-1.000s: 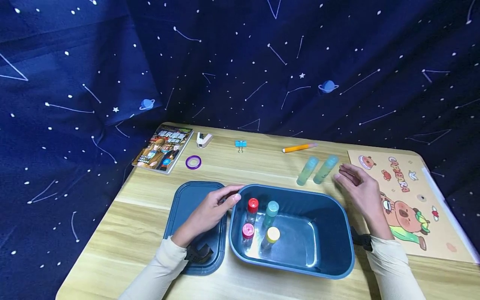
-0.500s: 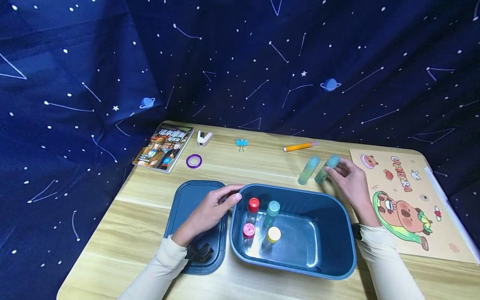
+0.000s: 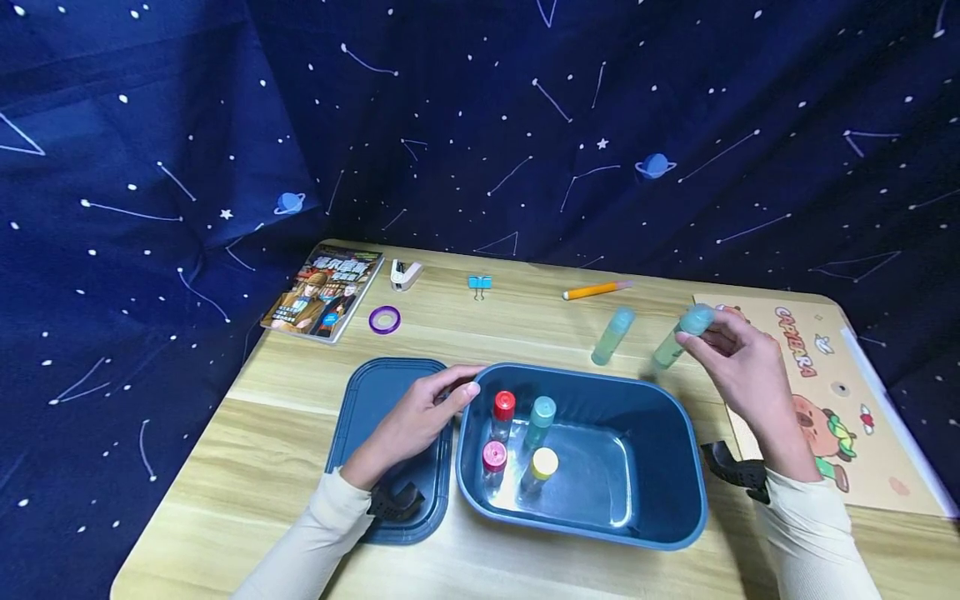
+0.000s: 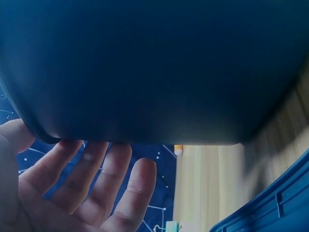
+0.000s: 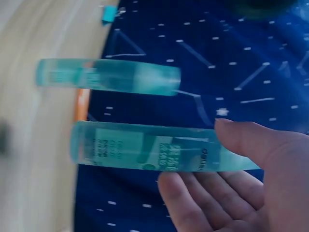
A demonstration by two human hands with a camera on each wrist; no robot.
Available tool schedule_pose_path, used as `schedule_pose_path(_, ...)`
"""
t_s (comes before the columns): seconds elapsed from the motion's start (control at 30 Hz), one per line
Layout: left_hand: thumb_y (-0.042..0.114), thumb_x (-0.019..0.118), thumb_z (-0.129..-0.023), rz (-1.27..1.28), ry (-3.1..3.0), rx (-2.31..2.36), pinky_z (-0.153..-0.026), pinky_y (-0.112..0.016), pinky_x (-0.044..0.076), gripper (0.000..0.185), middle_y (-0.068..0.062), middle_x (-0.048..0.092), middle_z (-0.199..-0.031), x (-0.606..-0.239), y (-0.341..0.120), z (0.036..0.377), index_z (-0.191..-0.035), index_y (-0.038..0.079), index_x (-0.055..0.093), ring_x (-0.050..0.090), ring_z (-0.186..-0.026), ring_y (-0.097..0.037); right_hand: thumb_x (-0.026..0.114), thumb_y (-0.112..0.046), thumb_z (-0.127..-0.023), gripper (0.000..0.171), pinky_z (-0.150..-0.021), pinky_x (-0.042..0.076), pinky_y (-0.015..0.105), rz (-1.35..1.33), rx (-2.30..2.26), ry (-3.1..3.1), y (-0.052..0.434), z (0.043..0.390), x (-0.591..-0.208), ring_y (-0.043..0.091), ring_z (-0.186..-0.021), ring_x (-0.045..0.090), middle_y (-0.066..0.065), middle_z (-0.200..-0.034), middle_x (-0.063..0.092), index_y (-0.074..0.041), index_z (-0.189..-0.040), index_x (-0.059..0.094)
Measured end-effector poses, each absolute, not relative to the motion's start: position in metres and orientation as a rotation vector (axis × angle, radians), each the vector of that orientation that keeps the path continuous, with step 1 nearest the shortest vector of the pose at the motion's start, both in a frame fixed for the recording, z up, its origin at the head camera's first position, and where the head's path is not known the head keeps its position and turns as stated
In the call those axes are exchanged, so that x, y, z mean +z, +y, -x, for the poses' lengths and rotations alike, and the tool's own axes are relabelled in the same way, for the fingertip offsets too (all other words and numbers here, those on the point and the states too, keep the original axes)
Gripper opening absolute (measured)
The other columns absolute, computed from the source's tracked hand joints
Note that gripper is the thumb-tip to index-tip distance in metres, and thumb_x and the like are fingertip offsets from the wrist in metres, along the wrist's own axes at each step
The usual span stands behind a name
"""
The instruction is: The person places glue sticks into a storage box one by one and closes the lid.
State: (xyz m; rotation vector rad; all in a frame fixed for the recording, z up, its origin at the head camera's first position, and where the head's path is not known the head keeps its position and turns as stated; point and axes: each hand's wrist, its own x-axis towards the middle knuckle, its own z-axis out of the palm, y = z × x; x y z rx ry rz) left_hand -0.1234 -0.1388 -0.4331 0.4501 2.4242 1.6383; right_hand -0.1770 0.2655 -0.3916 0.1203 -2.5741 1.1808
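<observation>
1. Right hand (image 3: 738,371) is pinching the green tube (image 3: 678,337) by its cap, lifting it at 2 o'clock of the blue bin (image 3: 675,467).
2. Left hand (image 3: 416,421) is resting relaxed against the bin's rim (fingers straight).
3. Risk: cap-only pinch is leaving the tube dangling, so it may slip and topple the bottles (image 3: 517,437).

This looks like a home study or hobby corner. A light wooden desk (image 3: 247,467) stands against a dark blue cloth backdrop printed with stars, planets and constellation lines (image 3: 480,125), hung loosely with visible folds. Small stationery lies scattered on the desk: a comic book with an illustrated cover (image 3: 322,292), a white stapler (image 3: 406,273), a blue binder clip (image 3: 480,284), a purple tape roll (image 3: 384,319), an orange pencil (image 3: 596,290) and a cartoon capybara mat (image 3: 840,400).
</observation>
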Motion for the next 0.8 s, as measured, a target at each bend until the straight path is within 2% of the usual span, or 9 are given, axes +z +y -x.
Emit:
schedule_pose_path(0.07,0.03,0.054,-0.109,-0.452,2.428,1.636,-0.099,-0.037,0.052,0.041,-0.009,0.063,-0.146,-0.433,-0.139,0.123,-0.147,0.015,0.059,0.063,-0.111,-0.021,0.076,-0.017,-0.096,0.035,-0.078,0.047,0.0,-0.134,1.162,-2.575,0.267,0.166,-0.381,-0.024,-0.087,0.059,-0.033,-0.097,0.06,0.001,-0.125,0.068)
schedule_pose_path(0.2,0.03,0.054,-0.109,-0.453,2.436,1.634,-0.101,-0.041,0.052,0.041,-0.009,0.062,-0.147,-0.433,-0.139,0.123,-0.147,0.015,0.059,0.063,-0.115,-0.023,0.077,-0.014,-0.094,0.037,-0.081,0.046,0.0,-0.15,1.167,-2.567,0.268,0.143,-0.359,-0.023,-0.093,0.062,-0.038,-0.108,0.063,-0.002,-0.128,0.068)
schedule_pose_path(0.3,0.03,0.054,-0.109,-0.46,2.439,1.634,-0.106,-0.046,0.05,0.041,-0.009,0.061,-0.149,-0.433,-0.138,0.123,-0.147,0.016,0.059,0.062,-0.123,-0.025,0.079,-0.008,-0.092,0.034,-0.08,0.048,0.001,-0.165,1.182,-2.543,0.266,0.123,-0.341,-0.022,-0.095,0.064,-0.037,-0.112,0.066,-0.003,-0.124,0.07)
schedule_pose_path(0.47,0.03,0.054,-0.109,-0.457,2.452,1.626,-0.108,-0.049,0.05,0.041,-0.009,0.061,-0.149,-0.434,-0.139,0.122,-0.147,0.016,0.059,0.061,-0.126,-0.026,0.082,0.002,-0.085,0.038,-0.078,0.05,0.002,-0.239,1.107,-2.543,0.254,0.088,-0.319,-0.018,-0.09,0.067,-0.032,-0.106,0.069,-0.006,-0.121,0.073)
schedule_pose_path(0.57,0.03,0.054,-0.109,-0.45,2.455,1.622,-0.107,-0.048,0.05,0.041,-0.009,0.061,-0.149,-0.433,-0.138,0.122,-0.147,0.016,0.059,0.061,-0.125,-0.026,0.084,-0.001,-0.084,0.043,-0.075,0.05,0.003,-0.274,1.065,-2.614,0.245,0.071,-0.316,-0.016,-0.087,0.068,-0.033,-0.107,0.068,-0.012,-0.124,0.073)
schedule_pose_path(0.7,0.03,0.054,-0.109,-0.455,2.447,1.632,-0.11,-0.051,0.049,0.041,-0.009,0.061,-0.149,-0.433,-0.138,0.123,-0.147,0.015,0.059,0.061,-0.129,-0.027,0.086,-0.003,-0.083,0.046,-0.074,0.053,0.006,-0.349,1.13,-2.697,0.23,0.054,-0.325,-0.009,-0.089,0.071,-0.027,-0.113,0.071,-0.02,-0.124,0.073)
schedule_pose_path(0.8,0.03,0.054,-0.109,-0.461,2.446,1.636,-0.11,-0.051,0.048,0.041,-0.008,0.061,-0.149,-0.434,-0.138,0.123,-0.146,0.016,0.06,0.06,-0.131,-0.027,0.085,-0.005,-0.084,0.046,-0.077,0.054,0.009,-0.417,1.195,-2.74,0.219,0.047,-0.334,-0.004,-0.095,0.073,-0.017,-0.117,0.074,-0.025,-0.123,0.072)
